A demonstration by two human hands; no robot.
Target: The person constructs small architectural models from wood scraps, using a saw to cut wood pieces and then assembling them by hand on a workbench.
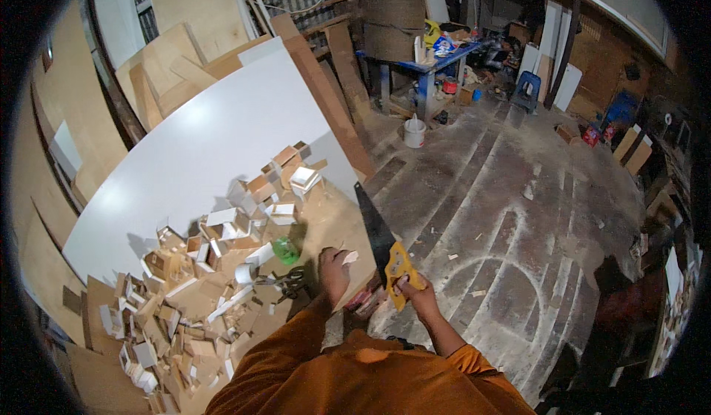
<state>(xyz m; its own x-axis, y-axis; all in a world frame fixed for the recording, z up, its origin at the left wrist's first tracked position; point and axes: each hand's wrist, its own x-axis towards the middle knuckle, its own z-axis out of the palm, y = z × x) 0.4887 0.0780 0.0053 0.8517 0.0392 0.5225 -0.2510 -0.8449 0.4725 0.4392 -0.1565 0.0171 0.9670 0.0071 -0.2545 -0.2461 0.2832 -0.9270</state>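
My right hand (412,288) is wrapped around the yellow handle of a handsaw (379,233). Its dark blade points up and away along the right edge of the worktable (329,219). At that edge, just left of the saw, my left hand (335,273) rests on the brown surface, fingers closed at a small pale piece (350,257), perhaps wood. Left of this hand lie dark-handled scissors (292,282), a white roll (245,273) and a green see-through object (286,250).
Many small white-and-brown box-like pieces (222,226) litter the table's left side. A large white panel (215,134) spans its far part. Beyond stand a blue table (444,59), a white bucket (415,131) and a blue chair (526,89). Dust streaks the floor (489,222).
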